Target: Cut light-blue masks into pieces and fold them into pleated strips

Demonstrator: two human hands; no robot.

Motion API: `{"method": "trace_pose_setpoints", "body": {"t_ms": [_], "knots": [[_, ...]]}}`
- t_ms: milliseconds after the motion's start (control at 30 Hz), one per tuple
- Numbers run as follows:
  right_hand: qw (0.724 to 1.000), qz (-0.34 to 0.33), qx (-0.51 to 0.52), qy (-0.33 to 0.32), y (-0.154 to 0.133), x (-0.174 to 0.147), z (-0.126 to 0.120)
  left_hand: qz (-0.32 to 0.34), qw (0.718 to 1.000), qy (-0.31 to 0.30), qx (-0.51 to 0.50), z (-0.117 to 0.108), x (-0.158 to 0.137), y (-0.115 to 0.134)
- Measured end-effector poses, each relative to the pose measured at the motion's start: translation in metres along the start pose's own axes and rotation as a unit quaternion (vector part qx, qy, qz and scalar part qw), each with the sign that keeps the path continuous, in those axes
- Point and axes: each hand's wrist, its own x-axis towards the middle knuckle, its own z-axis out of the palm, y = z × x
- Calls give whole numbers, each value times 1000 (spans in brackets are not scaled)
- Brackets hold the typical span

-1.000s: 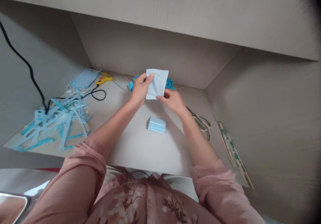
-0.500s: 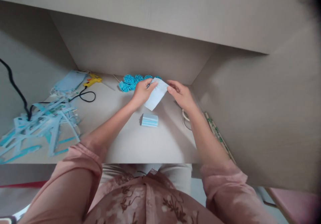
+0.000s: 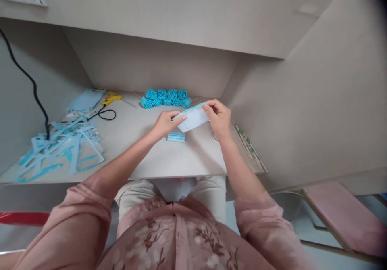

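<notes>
A pale blue and white rectangular sheet, like a piece of mask fabric, is held up above the desk between both hands. My left hand pinches its left end, thumb on top. At the right end, my right hand grips the upper corner between thumb and fingers. A brighter blue edge shows along the sheet's far side. Below it on the desk sits a small stack of folded blue and white pieces, partly covered by the sheet. Behind stand two rows of blue rolled flowers.
A heap of blue and white strips covers the desk's left side, with a black cable hanging over it. Behind lie face masks and a yellow glue gun. Green-patterned sticks lie along the right wall.
The sheet has turned from a steep slant to a nearly level one. My left hand has come lower and nearer to me. The camera view has shifted slightly.
</notes>
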Motion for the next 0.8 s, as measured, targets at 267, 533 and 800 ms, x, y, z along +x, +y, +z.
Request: {"method": "trace_pose_setpoints", "body": {"t_ms": [267, 533, 800], "knots": [[995, 62, 50, 64, 2, -40, -1, 19, 998, 64, 0, 2, -51, 3], [999, 38, -27, -28, -18, -55, 10, 39, 995, 30, 86, -11, -86, 6], [970, -111, -105, -187, -45, -55, 28, 57, 995, -21, 83, -14, -67, 20]]}}
